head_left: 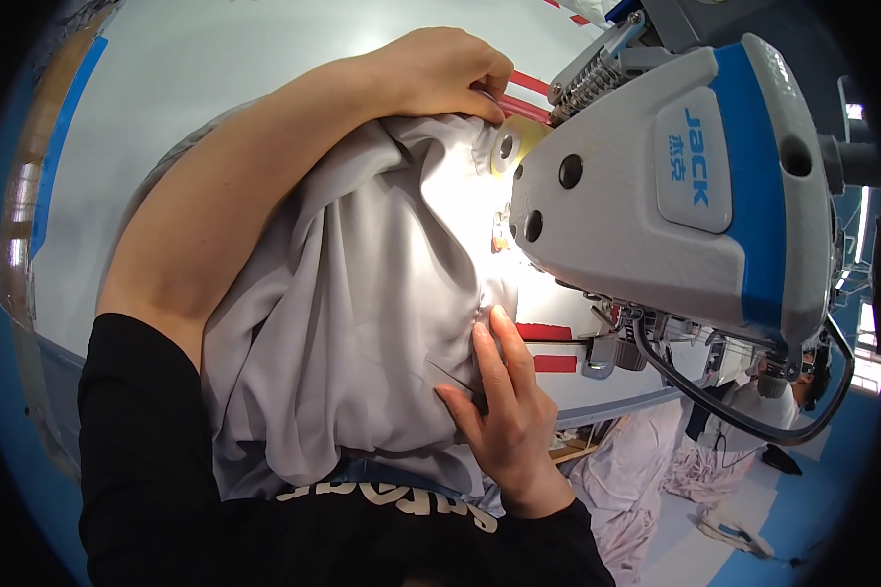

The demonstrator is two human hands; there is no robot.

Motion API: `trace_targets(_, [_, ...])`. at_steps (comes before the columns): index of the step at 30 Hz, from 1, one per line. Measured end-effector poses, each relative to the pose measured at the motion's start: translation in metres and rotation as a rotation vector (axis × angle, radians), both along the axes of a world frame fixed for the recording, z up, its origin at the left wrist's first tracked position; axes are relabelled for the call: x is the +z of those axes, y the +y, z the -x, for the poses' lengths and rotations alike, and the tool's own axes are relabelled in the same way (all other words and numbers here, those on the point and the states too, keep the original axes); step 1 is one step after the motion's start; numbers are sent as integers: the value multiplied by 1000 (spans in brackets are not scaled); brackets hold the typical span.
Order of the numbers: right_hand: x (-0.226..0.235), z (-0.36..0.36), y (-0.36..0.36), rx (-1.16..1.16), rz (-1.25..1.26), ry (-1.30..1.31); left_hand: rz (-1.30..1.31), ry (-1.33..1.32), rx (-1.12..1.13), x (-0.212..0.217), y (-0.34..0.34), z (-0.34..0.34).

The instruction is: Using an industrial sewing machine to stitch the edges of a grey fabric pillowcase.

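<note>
A large piece of silky grey fabric (333, 264) lies gathered in loose folds across the table and down to my lap. Its right edge runs beside the needle area of a white and blue sewing machine (636, 186), brightly lit there. My left hand (440, 73) reaches round the far side of the fabric, its fingers curled closed at the far edge; the fingertips are partly hidden. On the near side, my right hand (511, 411) rests on the fabric's edge with fingers stretched out and thumb apart, below the needle area.
Red strips (543, 333) are stuck on the white tabletop (196, 59). A black hose (715, 416) loops under the machine head. Pale fabric (631, 470) hangs at the lower right, beyond the table edge. Brown cardboard and blue tape (64, 147) line the left rim.
</note>
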State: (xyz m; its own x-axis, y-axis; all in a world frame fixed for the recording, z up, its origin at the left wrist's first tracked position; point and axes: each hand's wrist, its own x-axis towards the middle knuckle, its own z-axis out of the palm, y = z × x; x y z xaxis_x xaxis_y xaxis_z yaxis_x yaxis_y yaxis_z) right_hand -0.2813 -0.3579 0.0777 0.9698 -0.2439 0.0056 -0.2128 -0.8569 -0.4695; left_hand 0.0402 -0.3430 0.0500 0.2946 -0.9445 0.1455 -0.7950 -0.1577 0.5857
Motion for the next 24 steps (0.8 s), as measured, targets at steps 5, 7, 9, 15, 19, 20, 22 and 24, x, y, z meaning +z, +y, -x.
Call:
trace_targets(5, [0,2,2,-55,16,-14,102,-26,-3,-19,-22,6])
trace_targets(7, [0,1,5,-79,6,-7,177,-135,-4,-26,-33,3])
trace_targets(9, [-1,0,4,-83,13,-23,205,-132,-46,-23,-40,3])
trace_targets(15, [4,-3,5,-41,-19,-27,56,-108,18,-4,-32,3])
trace_targets(19, [4,14,-2,35,-43,15,193,-482,108,-19,12,18])
trace_targets(20, [1,20,-7,43,-32,18,100,-616,151,-8,31,54])
trace_targets(22, [4,25,-13,34,-27,50,-91,-285,-33,24,69,125])
trace_targets(24, [1,22,-11,70,-34,32,43,29,-78,28,96,179])
